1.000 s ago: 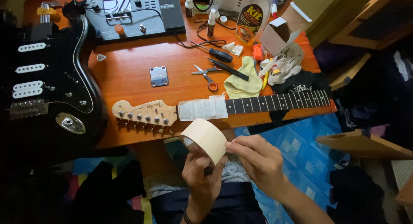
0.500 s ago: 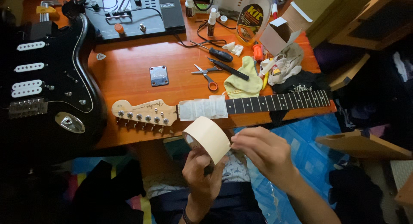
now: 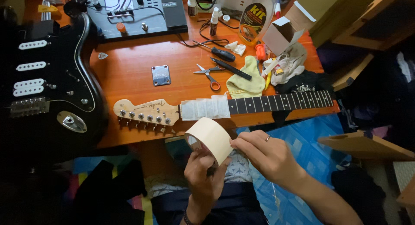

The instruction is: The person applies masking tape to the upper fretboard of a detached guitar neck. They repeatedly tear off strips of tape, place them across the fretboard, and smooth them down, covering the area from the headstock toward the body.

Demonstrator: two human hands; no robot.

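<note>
So the roll of masking tape (image 3: 209, 138) is up off the desk, held in front of the person's lap just below the desk's (image 3: 129, 74) near edge. It's a wide cream-coloured roll, tilted so you can see a bit into the core. The left hand (image 3: 205, 179) has it from underneath, fingers wrapped up into and around the roll, clamped on it. The right hand (image 3: 266, 158) is right beside it with fingertips pinched together at the roll's outer face, looks like it's on the tape's edge, but I can't tell if a free end is actually lifted. There's a ring on one finger.

Just above the roll on the desk lies a guitar neck (image 3: 225, 107), headstock to the left with its tuners along the lower side, and the first few frets are already covered in pale tape strips (image 3: 205, 108). Further back: a metal neck plate (image 3: 161, 75), orange-handled scissors (image 3: 207, 74), a black screwdriver (image 3: 218, 52), a yellow cloth (image 3: 246, 80) and a small open cardboard box (image 3: 287, 30). Off to the left is a black guitar body (image 3: 47, 87) with white pickups, and behind it a grey effects pedal unit (image 3: 138, 11).
</note>
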